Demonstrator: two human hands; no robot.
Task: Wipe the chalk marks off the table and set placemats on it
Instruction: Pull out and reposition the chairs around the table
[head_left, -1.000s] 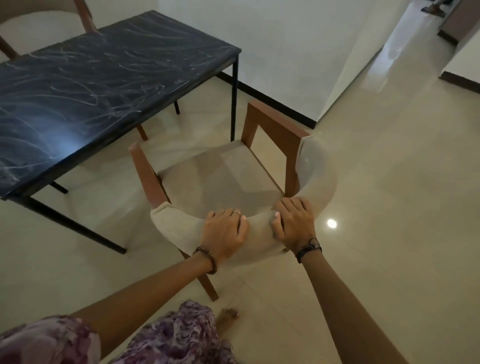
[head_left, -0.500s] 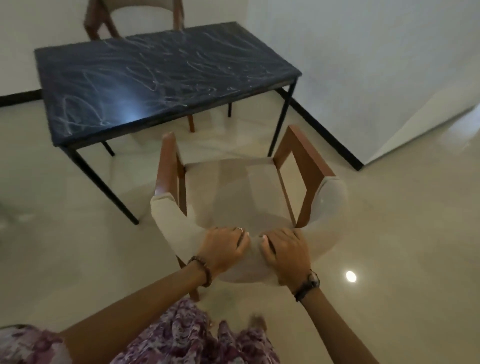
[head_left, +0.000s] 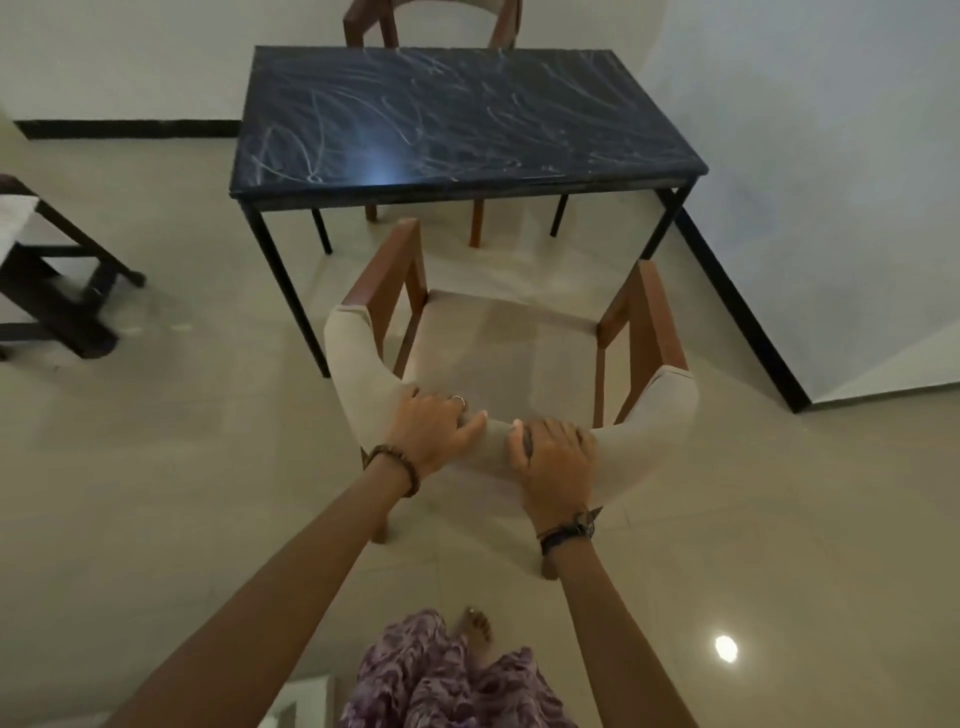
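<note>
Table (head_left: 467, 119), black top scrawled with white chalk marks (head_left: 311, 140), standing by the wall ahead of an armchair (head_left: 509, 358).
Long axis runs left to right across the view; a second chair (head_left: 431, 21) sits behind it. Left hand (head_left: 434, 434) and right hand (head_left: 553, 460) both grasp the armchair's padded curved backrest, fingers curled over its top edge, side by side, not touching.
</note>
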